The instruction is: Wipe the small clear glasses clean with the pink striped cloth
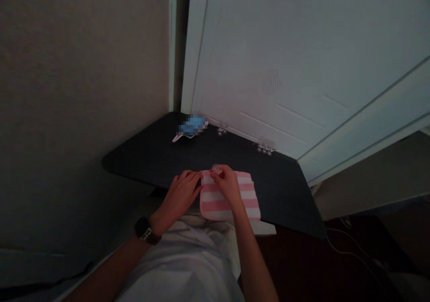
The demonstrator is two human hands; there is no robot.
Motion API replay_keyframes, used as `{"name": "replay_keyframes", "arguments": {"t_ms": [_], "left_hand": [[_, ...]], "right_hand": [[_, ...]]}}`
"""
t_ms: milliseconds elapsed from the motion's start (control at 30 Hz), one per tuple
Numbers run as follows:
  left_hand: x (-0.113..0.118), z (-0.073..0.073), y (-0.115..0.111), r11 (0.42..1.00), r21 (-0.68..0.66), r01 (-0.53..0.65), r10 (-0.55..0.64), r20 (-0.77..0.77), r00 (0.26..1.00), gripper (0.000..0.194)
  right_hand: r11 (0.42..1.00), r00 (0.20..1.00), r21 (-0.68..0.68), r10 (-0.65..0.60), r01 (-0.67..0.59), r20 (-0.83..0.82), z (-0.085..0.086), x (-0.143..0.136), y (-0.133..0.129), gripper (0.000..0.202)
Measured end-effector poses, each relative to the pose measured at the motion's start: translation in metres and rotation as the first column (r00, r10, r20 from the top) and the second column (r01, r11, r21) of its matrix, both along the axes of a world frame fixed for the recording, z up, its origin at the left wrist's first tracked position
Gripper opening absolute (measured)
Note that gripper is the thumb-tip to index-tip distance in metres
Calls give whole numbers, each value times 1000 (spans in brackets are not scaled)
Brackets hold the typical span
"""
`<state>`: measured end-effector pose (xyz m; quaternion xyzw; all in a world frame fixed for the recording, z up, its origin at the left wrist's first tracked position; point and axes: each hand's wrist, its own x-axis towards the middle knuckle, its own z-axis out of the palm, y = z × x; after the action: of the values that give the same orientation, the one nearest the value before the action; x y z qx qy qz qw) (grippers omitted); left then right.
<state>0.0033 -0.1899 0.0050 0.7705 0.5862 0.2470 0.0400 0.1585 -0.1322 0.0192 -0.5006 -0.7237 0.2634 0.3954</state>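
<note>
A pink and white striped cloth (248, 194) lies at the near edge of the black table. My right hand (228, 183) is over the cloth, its fingers pinched on a small clear round piece (216, 168) at the cloth's far edge. My left hand (183, 190) rests flat at the cloth's left edge, fingers spread a little, with nothing seen in it. Farther back on the table stand a few small clear pieces (222, 129) and, to the right, a group of several more (266, 147).
The black table (151, 149) meets a wall on the left and a white panelled door (255, 46) at the back. A blurred blue item (193, 125) with a white strap lies near the back left corner. A white cable (352, 253) runs at the lower right.
</note>
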Motion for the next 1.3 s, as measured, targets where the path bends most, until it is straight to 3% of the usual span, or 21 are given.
{"name": "replay_keyframes", "arguments": {"t_ms": [233,433,533,733,867,967,1133,1300], "left_hand": [[1,-2,2,1000,13,-15,15,-34,999,25],[4,1,2,999,0,-44,44,-62,997,25],[4,2,2,999,7,-38,38,-59,998,23],[4,0,2,999,30,-45,47,-70,996,21],[4,0,2,998,42,-47,50,-69,996,23],[4,0,2,998,44,-45,48,-74,996,23],[4,-1,1,999,36,-38,41,-82,996,22],[3,-2,1,999,27,-24,26,-79,997,25]], "right_hand": [[1000,998,5,27,-27,56,-14,-17,-7,12],[1000,998,4,-1,1,63,-10,-6,-9,15],[996,995,-1,-88,88,54,-9,24,-5,14],[937,937,-20,-348,349,25,-11,115,7,23],[917,917,-27,-398,398,19,-9,136,7,21],[929,929,-35,-370,370,3,-7,119,1,22],[981,983,-54,-185,184,-14,-2,60,-17,19],[998,999,-43,-51,51,5,-2,11,-26,14]]}}
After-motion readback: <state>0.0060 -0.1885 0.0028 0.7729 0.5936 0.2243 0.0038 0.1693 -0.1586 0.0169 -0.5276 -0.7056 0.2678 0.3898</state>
